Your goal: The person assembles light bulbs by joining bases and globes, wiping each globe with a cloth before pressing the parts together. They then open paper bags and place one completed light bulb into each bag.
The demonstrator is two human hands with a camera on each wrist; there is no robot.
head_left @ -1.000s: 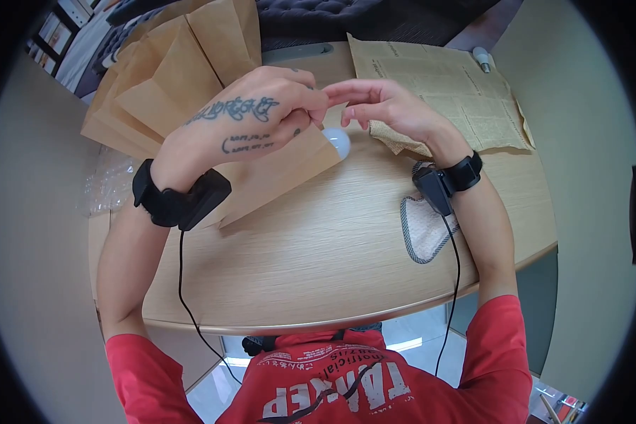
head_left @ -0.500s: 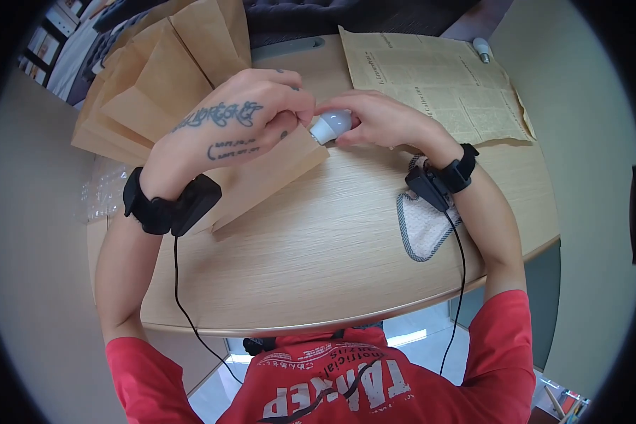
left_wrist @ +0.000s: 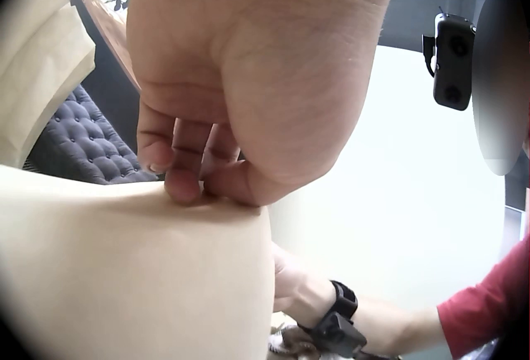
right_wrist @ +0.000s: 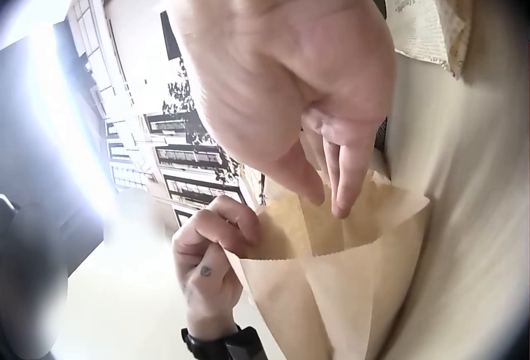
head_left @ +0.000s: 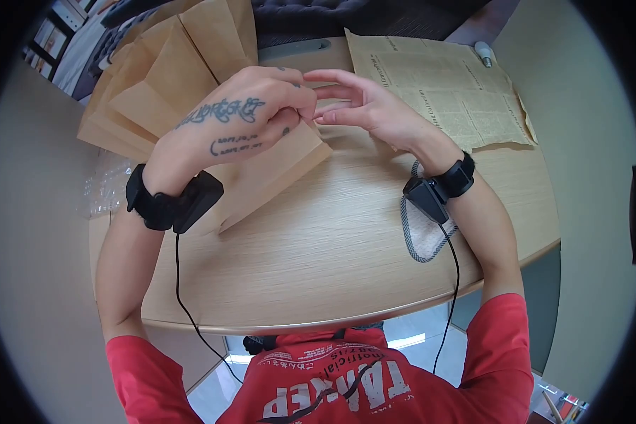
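Observation:
A brown paper bag (head_left: 275, 169) lies tilted on the table, its mouth towards the right hand. The left hand (head_left: 251, 113) pinches the rim of that bag (right_wrist: 356, 281) between thumb and fingers, as the left wrist view also shows. At the bag's mouth the right hand (head_left: 381, 113) has its fingers extended, holding nothing visible; in the right wrist view the fingers (right_wrist: 344, 182) point down into the opening. The bulb seen earlier is hidden from every view.
Other paper bags (head_left: 162, 78) stand at the back left, beside clear plastic packaging (head_left: 106, 187). Newsprint-patterned paper (head_left: 445, 92) lies at the back right with a white bulb (head_left: 484, 53) at its corner. A cloth (head_left: 425, 237) lies near the right forearm.
The right hand took hold of a white bulb beside the bag and brought it to the bag's mouth; its fingers are now spread and that bulb is out of sight. The left hand keeps its pinch.

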